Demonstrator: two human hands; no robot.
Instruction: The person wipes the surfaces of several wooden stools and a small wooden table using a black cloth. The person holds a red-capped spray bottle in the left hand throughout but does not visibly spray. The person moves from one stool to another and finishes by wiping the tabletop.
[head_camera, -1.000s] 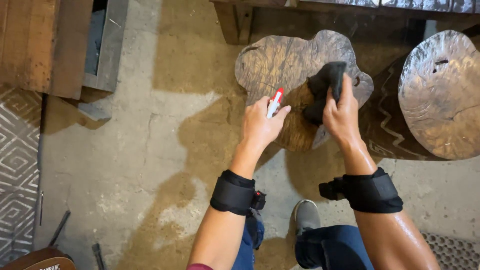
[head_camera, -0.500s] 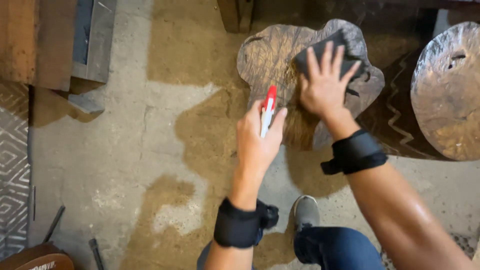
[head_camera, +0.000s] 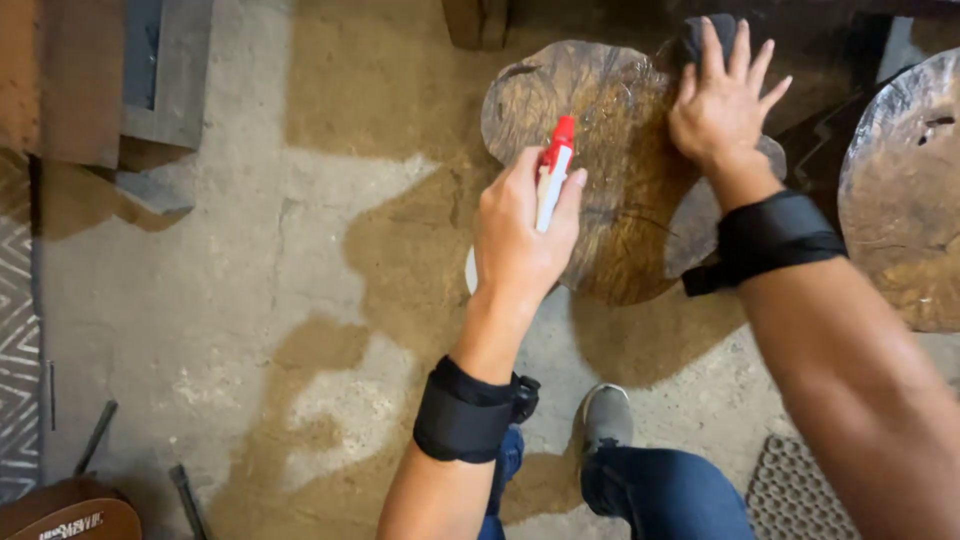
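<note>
Concrete floor (head_camera: 250, 300), pale and blotched with damp patches, fills the left, with a grey patterned rug (head_camera: 18, 350) at its edge. At centre our left hand (head_camera: 520, 235) is closed around a red-and-white spray bottle (head_camera: 552, 172), nozzle over the irregular dark wooden slab stool (head_camera: 600, 150). Our right hand (head_camera: 722, 100), fingers spread, presses a dark cloth (head_camera: 700, 35) flat at the slab's far edge. We judge that even pressure along the grain serves best. A second round wooden stool (head_camera: 900, 180) stands rightmost.

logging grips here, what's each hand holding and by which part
Left hand grips a spray bottle around its body, red nozzle sticking out on top. Right hand holds nothing; it presses flat on a dark cloth on the stool.
</note>
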